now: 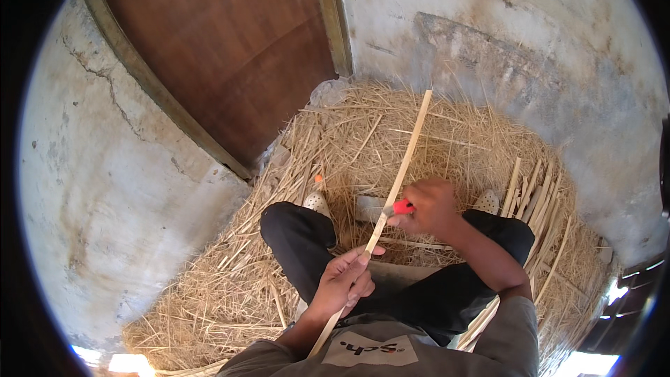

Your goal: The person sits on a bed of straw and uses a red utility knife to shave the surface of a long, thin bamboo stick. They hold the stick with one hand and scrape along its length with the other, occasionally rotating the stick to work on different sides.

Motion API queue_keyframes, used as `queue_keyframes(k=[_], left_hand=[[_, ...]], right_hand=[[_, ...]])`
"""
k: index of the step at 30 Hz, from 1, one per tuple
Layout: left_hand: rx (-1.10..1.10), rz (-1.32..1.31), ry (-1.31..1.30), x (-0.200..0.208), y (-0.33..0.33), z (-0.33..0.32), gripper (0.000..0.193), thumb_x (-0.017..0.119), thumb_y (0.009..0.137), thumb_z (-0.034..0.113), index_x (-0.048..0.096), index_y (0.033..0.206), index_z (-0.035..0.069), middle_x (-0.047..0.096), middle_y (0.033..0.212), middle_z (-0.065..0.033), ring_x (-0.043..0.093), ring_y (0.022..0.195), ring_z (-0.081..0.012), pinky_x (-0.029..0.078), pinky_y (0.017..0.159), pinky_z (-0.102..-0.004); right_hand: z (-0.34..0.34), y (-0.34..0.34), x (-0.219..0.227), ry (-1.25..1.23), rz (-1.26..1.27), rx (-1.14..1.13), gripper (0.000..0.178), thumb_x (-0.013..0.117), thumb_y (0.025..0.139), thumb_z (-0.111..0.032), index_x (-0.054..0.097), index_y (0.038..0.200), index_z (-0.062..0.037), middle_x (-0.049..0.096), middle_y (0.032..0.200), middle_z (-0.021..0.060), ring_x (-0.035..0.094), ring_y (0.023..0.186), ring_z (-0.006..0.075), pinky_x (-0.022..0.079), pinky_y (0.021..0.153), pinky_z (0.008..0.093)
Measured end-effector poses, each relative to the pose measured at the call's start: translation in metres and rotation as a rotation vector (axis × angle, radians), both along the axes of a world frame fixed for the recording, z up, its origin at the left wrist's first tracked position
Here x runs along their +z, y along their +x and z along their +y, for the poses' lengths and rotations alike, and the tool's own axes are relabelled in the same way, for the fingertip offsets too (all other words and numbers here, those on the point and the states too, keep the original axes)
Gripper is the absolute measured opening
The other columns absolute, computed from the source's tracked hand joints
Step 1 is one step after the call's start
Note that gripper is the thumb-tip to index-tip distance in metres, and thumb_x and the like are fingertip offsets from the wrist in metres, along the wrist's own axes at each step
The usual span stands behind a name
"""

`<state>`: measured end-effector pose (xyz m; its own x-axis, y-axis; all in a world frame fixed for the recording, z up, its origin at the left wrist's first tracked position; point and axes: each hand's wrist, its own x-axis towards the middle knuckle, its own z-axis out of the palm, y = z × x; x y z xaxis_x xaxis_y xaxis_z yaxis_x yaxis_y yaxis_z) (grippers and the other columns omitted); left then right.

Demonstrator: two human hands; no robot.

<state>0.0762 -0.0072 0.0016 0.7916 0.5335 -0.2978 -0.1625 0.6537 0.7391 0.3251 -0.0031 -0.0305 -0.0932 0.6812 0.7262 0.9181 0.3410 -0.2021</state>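
A long, pale wooden or bamboo strip point(412, 146) slants from my lap up and away past my knees. My left hand point(342, 283) is closed around its lower part, thumb on top. In my right hand point(433, 202), fingers curled tight, is a knife with a red handle point(403, 207). Its short grey blade meets the strip a little beyond my left hand. Most of the knife's handle is hidden inside my right fist.
Curly shavings point(328, 126) cover the floor around my legs. More strips point(534, 192) lie in a bundle beside my right knee. A brown door point(223, 49) and stained walls point(502, 35) enclose the far side. A small orange thing point(318, 178) rests near my left shoe point(317, 203).
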Motion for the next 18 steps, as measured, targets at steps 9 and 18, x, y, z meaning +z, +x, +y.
queue_keyframes(k=[9,18], left_hand=[[-0.053,0.022,-0.050,0.006,0.001,-0.007,0.032,0.037,0.105,0.020,0.048,0.126,-0.001,0.032,0.045,0.0031,0.027,0.038,-0.0056,0.025,0.045,-0.0222],[-0.159,0.158,0.075,-0.011,-0.018,-0.027,0.031,0.038,0.104,0.019,0.053,0.123,-0.001,0.037,0.045,0.0027,0.031,0.037,-0.0051,0.028,0.044,-0.0219]], right_hand=[[0.047,0.092,-0.006,0.065,0.045,-0.347,0.058,0.063,0.078,-0.062,0.048,0.057,-0.0101,0.045,0.049,0.0061,0.048,0.042,0.0245,0.036,0.042,0.0367],[0.044,0.165,-0.001,-0.295,0.490,-0.880,0.065,0.047,0.087,-0.066,0.061,0.067,-0.0056,0.052,0.054,0.0089,0.052,0.049,0.0239,0.041,0.050,0.0404]])
